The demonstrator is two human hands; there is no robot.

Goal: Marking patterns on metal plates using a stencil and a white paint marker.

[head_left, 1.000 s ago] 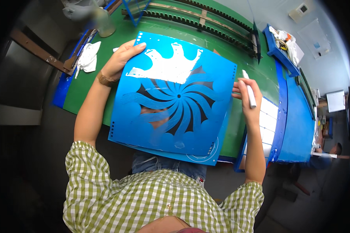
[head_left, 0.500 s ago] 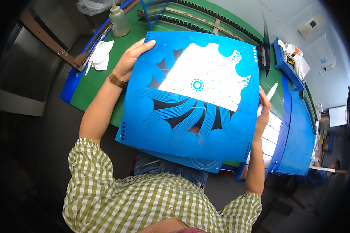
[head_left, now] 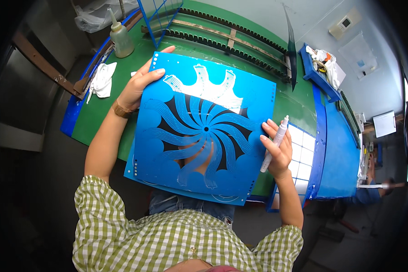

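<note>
One patterned blue panel (head_left: 205, 127), not yet set down, is gripped by left hand (head_left: 138, 88); right hand (head_left: 281, 156) grasps white pen (head_left: 280, 132). Further progress cannot be determined.

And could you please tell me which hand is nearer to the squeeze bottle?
Left. The left hand holds the upper left edge of the blue panel, below and slightly right of the bottle; the right hand, holding a marker, is by the panel's right edge.
</note>
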